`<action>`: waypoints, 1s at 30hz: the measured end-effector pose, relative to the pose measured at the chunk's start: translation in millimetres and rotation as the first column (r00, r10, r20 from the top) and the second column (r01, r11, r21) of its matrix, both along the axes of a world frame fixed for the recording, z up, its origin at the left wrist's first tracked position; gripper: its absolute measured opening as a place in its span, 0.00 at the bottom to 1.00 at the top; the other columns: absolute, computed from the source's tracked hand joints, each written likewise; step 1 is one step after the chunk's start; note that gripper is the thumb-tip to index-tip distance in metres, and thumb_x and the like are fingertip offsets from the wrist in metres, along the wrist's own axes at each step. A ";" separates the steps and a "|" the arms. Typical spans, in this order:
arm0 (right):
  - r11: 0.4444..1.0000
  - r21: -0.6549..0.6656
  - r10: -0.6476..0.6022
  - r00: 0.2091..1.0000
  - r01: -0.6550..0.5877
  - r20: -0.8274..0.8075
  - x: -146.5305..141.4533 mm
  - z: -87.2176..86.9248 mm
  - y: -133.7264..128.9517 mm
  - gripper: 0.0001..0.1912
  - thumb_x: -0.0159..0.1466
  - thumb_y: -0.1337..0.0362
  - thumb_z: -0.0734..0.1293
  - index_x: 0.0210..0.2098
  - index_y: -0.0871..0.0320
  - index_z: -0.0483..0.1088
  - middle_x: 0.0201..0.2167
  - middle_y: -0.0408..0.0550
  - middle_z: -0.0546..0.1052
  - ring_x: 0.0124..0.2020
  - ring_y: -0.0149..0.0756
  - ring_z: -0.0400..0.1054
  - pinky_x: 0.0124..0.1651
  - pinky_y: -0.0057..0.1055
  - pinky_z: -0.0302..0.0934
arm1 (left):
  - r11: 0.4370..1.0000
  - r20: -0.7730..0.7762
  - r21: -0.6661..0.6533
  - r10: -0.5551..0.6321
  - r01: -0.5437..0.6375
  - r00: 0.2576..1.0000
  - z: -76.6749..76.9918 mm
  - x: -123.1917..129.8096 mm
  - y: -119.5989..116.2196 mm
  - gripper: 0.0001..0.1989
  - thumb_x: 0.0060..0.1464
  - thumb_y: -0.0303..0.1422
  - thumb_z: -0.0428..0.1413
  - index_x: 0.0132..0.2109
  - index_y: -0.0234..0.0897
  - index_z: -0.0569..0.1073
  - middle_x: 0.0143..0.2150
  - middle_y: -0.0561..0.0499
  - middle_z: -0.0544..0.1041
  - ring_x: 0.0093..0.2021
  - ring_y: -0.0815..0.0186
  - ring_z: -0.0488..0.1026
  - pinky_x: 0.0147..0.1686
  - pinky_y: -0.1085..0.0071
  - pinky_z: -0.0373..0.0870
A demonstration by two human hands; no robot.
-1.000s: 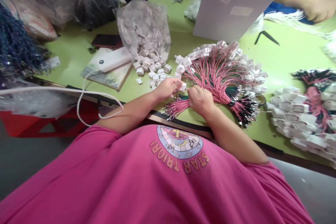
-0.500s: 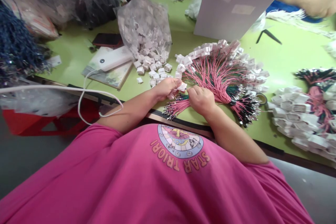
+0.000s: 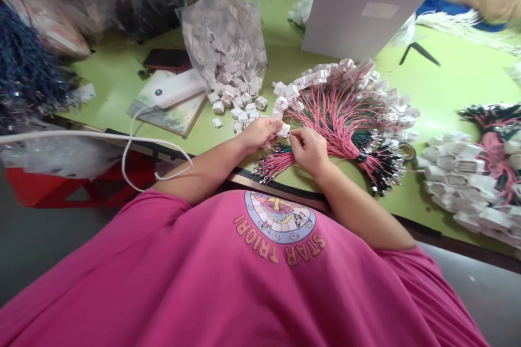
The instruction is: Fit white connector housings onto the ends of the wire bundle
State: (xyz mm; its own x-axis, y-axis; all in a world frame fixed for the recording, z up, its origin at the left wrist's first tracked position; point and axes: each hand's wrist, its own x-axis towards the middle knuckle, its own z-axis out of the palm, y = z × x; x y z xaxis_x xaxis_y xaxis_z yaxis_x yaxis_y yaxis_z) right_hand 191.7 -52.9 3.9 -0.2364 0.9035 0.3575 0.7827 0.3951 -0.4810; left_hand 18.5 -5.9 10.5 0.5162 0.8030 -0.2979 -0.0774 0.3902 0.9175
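The small white plastic connector housing [image 3: 284, 130] lies between the two hands, clamped in the thumb and fingers of the left hand [image 3: 259, 134] and raised over the green counter [image 3: 228, 160]. Its long axis seems to run roughly sideways, its free end pointing right at the fingertips of the right hand [image 3: 310, 150], which are just beside that end. The right hand's thumb and forefinger are pinched together; whether a thin wire end sits between them is too small to tell.

Nearer the body, below both hands, lies a sheaf of pink wires with dark, metal-tipped ends [image 3: 273, 165]. Beyond and to the right of the right hand fans the large tied bundle of pink and green wires with white housings [image 3: 336, 116]. The loose white plastic housings [image 3: 240, 104] lie beyond the left hand, spilling from a clear plastic bag [image 3: 226, 30].
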 end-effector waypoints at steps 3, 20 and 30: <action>0.999 -0.025 -0.029 0.996 0.027 -0.082 -0.6 0.4 0.4 0.10 0.63 0.65 0.57 0.32 0.58 0.68 0.28 0.49 0.74 0.31 0.36 0.66 0.37 0.32 0.57 | 1.000 0.002 -0.012 0.029 -0.029 1.000 -1.2 -0.4 1.5 0.21 0.49 0.49 0.60 0.32 0.31 0.70 0.17 0.58 0.60 0.14 0.78 0.55 0.11 0.81 0.46; 1.000 0.027 -0.003 0.995 0.000 0.096 -0.7 -9.8 -0.3 0.10 0.64 0.66 0.55 0.30 0.57 0.65 0.26 0.51 0.73 0.31 0.38 0.66 0.35 0.33 0.58 | 0.998 -0.052 0.063 0.024 -0.020 0.998 -3.8 1.4 -2.6 0.24 0.47 0.51 0.61 0.35 0.31 0.70 0.17 0.59 0.60 0.14 0.78 0.54 0.12 0.80 0.47; 0.994 -0.093 -0.063 0.994 0.055 -0.089 -6.5 -7.3 0.6 0.07 0.62 0.67 0.58 0.29 0.56 0.66 0.27 0.48 0.74 0.30 0.36 0.66 0.36 0.31 0.57 | 0.986 -0.064 0.156 0.077 -0.066 0.995 -5.9 6.1 -6.5 0.30 0.42 0.53 0.63 0.40 0.29 0.72 0.20 0.58 0.64 0.16 0.78 0.56 0.15 0.78 0.50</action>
State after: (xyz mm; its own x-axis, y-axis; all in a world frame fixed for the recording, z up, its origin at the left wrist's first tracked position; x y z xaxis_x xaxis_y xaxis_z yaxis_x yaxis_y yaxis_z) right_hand 185.2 -52.3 -3.4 -0.1519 0.9444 0.2915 0.7542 0.3014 -0.5834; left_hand 24.6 -12.5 4.6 0.4379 0.8761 -0.2016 -0.0336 0.2400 0.9702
